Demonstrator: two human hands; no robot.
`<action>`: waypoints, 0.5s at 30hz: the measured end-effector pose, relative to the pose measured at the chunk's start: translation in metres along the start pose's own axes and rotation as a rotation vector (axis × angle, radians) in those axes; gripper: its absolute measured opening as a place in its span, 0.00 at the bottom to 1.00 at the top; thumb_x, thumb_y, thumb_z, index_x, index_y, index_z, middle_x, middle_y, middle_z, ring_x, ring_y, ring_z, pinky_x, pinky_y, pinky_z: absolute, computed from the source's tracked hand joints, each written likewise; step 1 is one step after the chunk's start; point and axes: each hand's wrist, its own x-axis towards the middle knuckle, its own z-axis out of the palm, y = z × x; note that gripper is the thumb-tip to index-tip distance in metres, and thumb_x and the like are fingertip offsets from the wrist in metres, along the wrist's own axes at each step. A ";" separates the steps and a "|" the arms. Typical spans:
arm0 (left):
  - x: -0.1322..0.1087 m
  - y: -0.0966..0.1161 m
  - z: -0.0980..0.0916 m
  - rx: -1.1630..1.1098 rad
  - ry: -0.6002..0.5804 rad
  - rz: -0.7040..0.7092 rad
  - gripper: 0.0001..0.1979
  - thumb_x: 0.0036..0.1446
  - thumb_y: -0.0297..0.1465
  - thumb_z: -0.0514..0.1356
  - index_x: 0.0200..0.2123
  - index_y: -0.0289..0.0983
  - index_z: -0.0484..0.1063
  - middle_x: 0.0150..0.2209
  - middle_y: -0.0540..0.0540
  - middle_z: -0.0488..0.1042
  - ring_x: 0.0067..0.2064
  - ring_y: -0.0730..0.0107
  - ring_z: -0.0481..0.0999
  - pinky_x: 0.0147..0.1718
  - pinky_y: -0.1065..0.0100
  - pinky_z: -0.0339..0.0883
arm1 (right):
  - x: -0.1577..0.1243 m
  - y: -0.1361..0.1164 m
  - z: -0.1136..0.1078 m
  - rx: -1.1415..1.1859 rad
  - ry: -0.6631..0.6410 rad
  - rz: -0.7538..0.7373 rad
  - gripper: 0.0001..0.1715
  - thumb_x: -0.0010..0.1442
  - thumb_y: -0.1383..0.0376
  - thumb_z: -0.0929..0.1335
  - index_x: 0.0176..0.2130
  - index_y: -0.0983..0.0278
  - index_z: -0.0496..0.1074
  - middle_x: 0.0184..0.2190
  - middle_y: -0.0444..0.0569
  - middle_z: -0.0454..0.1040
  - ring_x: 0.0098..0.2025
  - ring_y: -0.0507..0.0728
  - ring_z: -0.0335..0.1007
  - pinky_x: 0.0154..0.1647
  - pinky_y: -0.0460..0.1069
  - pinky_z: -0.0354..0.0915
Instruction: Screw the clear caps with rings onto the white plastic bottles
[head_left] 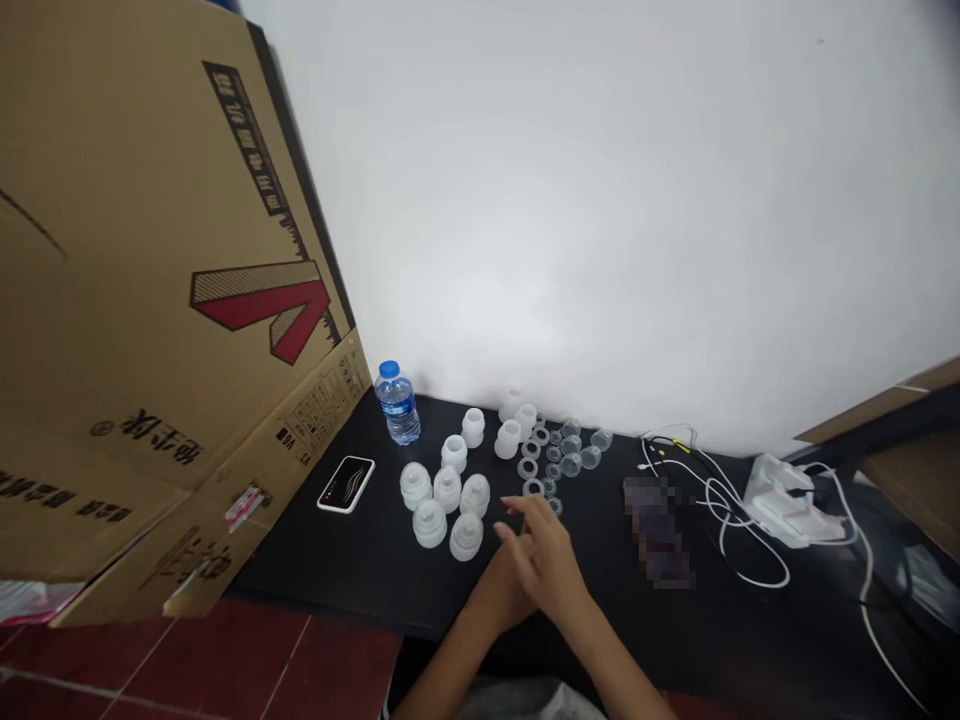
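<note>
My right hand lies across my left hand near the front of the black table. Its fingers point left, stretched and apart, with nothing visible in them. Most of my left hand is hidden beneath it, and its fingers do not show. Just left of the hands stand several white stepped plastic caps in a cluster. Behind them are white open-necked plastic pieces, with more white collars to the right. Translucent flat rings and small clear domed caps lie in rows beyond my fingertips.
A water bottle and a white-edged black device stand left, beside a large cardboard box. On the right lie a blurred-out phone-like object, white cables and a power strip. A white wall rises behind.
</note>
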 end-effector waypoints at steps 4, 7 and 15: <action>0.006 0.006 -0.014 0.279 -0.262 0.118 0.18 0.68 0.27 0.59 0.58 0.43 0.77 0.55 0.39 0.79 0.57 0.51 0.78 0.59 0.49 0.75 | -0.020 0.063 -0.020 -0.122 0.246 0.196 0.17 0.77 0.54 0.65 0.47 0.61 0.78 0.36 0.50 0.78 0.33 0.58 0.73 0.37 0.53 0.72; 0.008 0.006 -0.014 0.485 -0.196 0.153 0.27 0.71 0.23 0.53 0.69 0.44 0.67 0.69 0.39 0.71 0.70 0.50 0.69 0.66 0.45 0.68 | -0.035 0.103 -0.027 -0.244 0.278 0.204 0.23 0.76 0.49 0.64 0.49 0.62 0.80 0.35 0.52 0.76 0.39 0.64 0.74 0.44 0.58 0.72; 0.006 0.003 -0.006 0.615 -0.234 0.176 0.31 0.72 0.25 0.53 0.75 0.44 0.59 0.72 0.39 0.68 0.75 0.48 0.62 0.68 0.43 0.65 | -0.044 0.125 -0.005 -0.388 0.222 0.190 0.23 0.76 0.48 0.64 0.48 0.61 0.81 0.42 0.57 0.77 0.42 0.66 0.71 0.47 0.62 0.69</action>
